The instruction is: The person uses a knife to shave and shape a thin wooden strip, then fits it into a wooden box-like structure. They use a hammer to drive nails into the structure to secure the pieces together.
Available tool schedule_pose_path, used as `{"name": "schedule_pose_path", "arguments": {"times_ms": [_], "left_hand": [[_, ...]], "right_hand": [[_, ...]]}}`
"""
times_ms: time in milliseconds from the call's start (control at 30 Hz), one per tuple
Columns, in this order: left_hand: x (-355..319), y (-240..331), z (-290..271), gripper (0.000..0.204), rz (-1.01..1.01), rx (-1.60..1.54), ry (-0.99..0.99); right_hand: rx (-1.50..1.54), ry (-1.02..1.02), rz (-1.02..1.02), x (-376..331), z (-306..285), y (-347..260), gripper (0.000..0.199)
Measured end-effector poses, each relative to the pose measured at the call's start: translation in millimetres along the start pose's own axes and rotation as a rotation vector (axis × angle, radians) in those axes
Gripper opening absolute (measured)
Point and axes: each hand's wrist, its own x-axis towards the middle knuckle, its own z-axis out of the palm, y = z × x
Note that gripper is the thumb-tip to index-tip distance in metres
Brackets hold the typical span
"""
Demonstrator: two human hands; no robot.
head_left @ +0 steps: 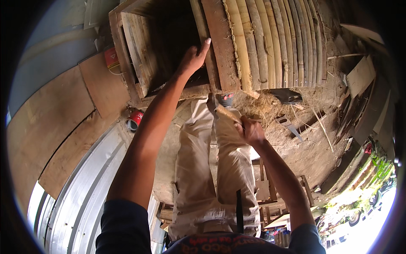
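A wooden frame point(222, 46) with a dark opening stands before me, its right part covered with upright bamboo slats point(270, 42). My left hand point(195, 58) grips the upright wooden post point(203, 29) at the right edge of the opening. The thumb lies along the post, while the other fingers are mostly hidden behind it. Lower down, my right hand point(252, 130) is closed round the wooden handle of a hammer point(227, 113) in front of my legs. The hammer's dark head points toward the frame's lower edge.
A hand saw point(289, 126) lies on the dirt floor at the right, among straw and thin sticks. Near the left forearm is a red can point(135, 120). Plywood sheets point(55, 122) and corrugated metal point(91, 182) line the left. Boards point(359, 78) lean at the far right.
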Motion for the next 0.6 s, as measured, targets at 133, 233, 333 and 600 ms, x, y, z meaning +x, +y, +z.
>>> {"name": "schedule_pose_path", "arguments": {"times_ms": [133,233,333,600], "left_hand": [[-7,6,4,0.085,0.006,-0.133,-0.002],[-7,4,4,0.085,-0.008,-0.116,0.017],[-8,-4,3,0.08,-0.027,-0.148,-0.077],[-22,19,42,0.07,-0.105,-0.545,0.313]], "right_hand": [[0.02,0.055,-0.421,11,7,14,0.045],[-0.038,0.069,-0.256,14,8,21,0.04],[-0.137,0.131,-0.386,2,3,16,0.036],[0.134,0.121,-0.228,-3,-26,-7,0.036]]}}
